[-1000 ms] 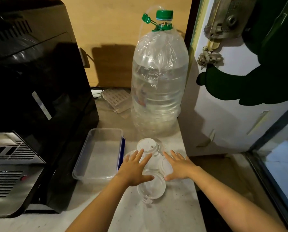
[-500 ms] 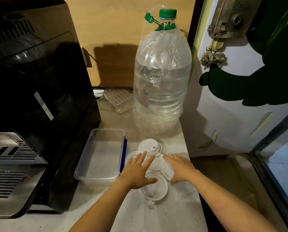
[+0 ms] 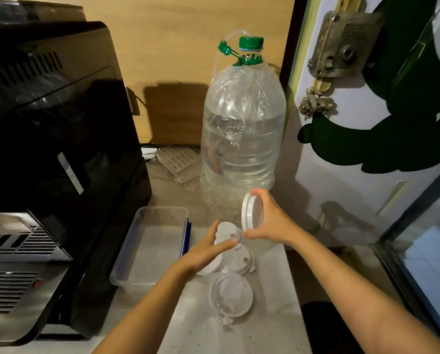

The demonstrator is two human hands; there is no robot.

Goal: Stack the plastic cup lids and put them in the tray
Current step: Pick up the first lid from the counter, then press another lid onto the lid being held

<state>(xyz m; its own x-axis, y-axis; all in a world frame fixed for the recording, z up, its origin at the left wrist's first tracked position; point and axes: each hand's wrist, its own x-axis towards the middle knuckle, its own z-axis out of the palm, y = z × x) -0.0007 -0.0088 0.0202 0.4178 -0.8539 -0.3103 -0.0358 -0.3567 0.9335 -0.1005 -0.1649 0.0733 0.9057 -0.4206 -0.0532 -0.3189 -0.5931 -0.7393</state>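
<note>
My right hand (image 3: 270, 221) holds a white plastic cup lid (image 3: 248, 212) on edge, lifted above the counter in front of the water bottle. My left hand (image 3: 206, 251) grips a second white lid (image 3: 226, 232) just below it, raised slightly off the counter. Two more lids lie on the counter: one (image 3: 242, 261) beside my left hand, another (image 3: 230, 295) nearer to me. A further lid is partly hidden under my left hand. The clear plastic tray (image 3: 127, 254) with a blue edge stands to the left with nothing in it.
A large clear water bottle (image 3: 242, 139) with a green cap stands behind the lids. A black coffee machine (image 3: 50, 139) fills the left side, close to the tray. The counter's right edge (image 3: 294, 277) drops off beside a painted door.
Both hands rested flat over the lids before. Now my right hand has lifted one lid up on edge, and my left hand has taken hold of another. The camera has tilted down.
</note>
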